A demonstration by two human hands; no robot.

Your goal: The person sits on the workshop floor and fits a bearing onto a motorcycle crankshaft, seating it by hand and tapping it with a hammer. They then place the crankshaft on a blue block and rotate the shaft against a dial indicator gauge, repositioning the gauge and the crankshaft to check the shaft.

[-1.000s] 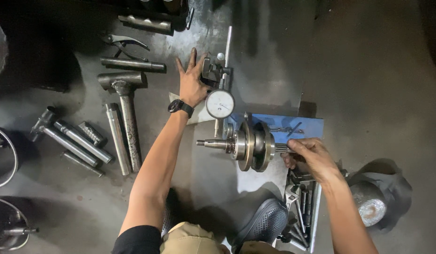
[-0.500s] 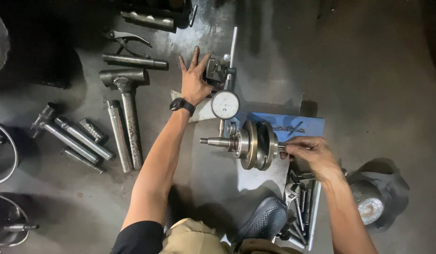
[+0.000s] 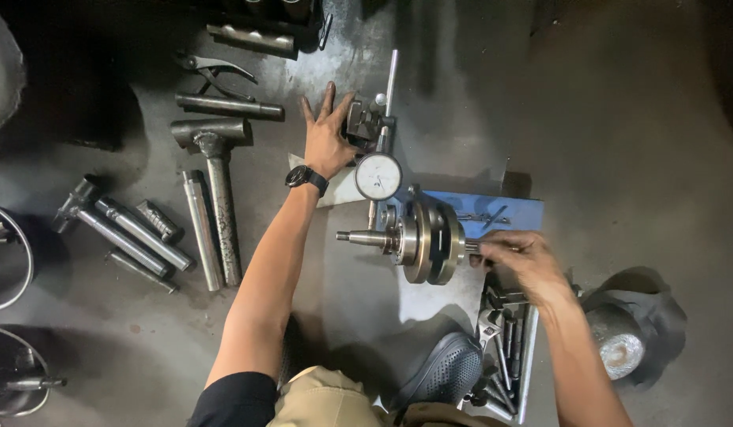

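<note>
Lying just right of the frame's centre, a steel crankshaft rests horizontally on a blue stand, its two round flywheel discs upright side by side and its thin shaft end pointing toward the left of the frame. My right hand sits at the crankshaft's right end, fingers curled around the shaft stub there, closed in a light grip on it. Directly above the discs, a round white-faced dial gauge hangs on a thin upright rod, its plunger pointing down toward the crankshaft. My left hand, with a black wristwatch on the wrist, lies flat and open with fingers spread in the upper centre of the frame, the palm pressing beside the dark gauge base and the thumb side touching it; it grips nothing. Below my right hand, at the lower right of the frame, a tray of wrenches lies on the grey floor, with a dark grey shoe just to its left. Across the left half of the frame are loose tools: a heavy hammer with its handle pointing down, several steel cylinders beside it, and pliers near the top.
</note>
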